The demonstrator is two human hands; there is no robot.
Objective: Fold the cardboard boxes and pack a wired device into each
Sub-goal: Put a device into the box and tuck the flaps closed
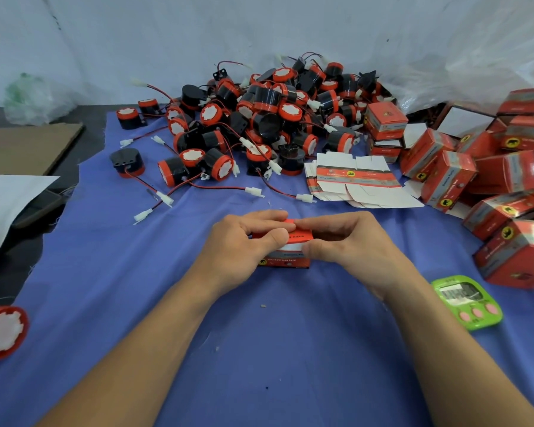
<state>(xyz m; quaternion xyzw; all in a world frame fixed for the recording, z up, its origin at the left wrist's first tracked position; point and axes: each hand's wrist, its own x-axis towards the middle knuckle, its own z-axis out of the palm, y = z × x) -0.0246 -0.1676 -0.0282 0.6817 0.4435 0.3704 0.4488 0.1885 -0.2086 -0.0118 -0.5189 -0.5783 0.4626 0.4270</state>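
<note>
Green timer (467,303) sits right of the right wrist. Left hand (244,238) and right hand (346,241) both pinch a small red box (287,257) on the blue cloth (121,272), with fingertips meeting on the top flap and thumbs on the near face. Likely closing the flap: keep the sides square, tuck the tab straight, don't crush. Can't tell if a device is inside. Flat box blanks (361,183) lie beyond the right hand. Wired devices (269,118) are piled further off.

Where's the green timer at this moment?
Head view, lower right: the green timer lies on the blue cloth, just right of the right forearm, below the folded red boxes.
</note>
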